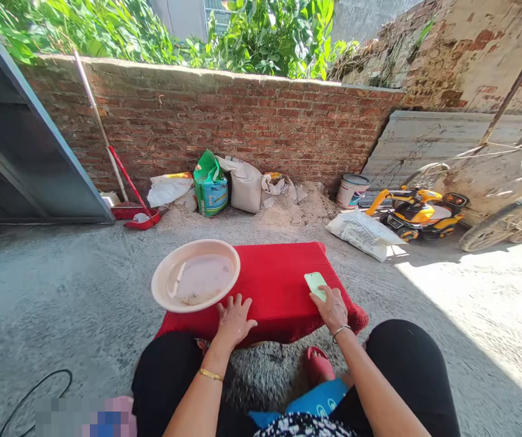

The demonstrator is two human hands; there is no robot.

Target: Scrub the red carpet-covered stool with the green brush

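A low table covered with a red cloth (270, 267) stands in front of my knees. On its left end sits a wide cream basin (161, 285) of cloudy water, with some small bits near its front rim. My left hand (235, 318) lies on the front edge of the cloth, fingers spread and empty, just right of the basin's near rim. At the table's right side my right hand (332, 308) grips the near end of a pale green phone (314, 281), a flat slab with rounded corners. The fingers partly cover it, and it lies on or close to the cloth.
Along the brick wall (243, 115) stand a green bag (210, 185), a whitish sack (246, 187) and a bucket (352, 191). A red dustpan (142, 220) is at left, a yellow toy digger (422, 212) at right. A black cable (37, 388) lies lower left.
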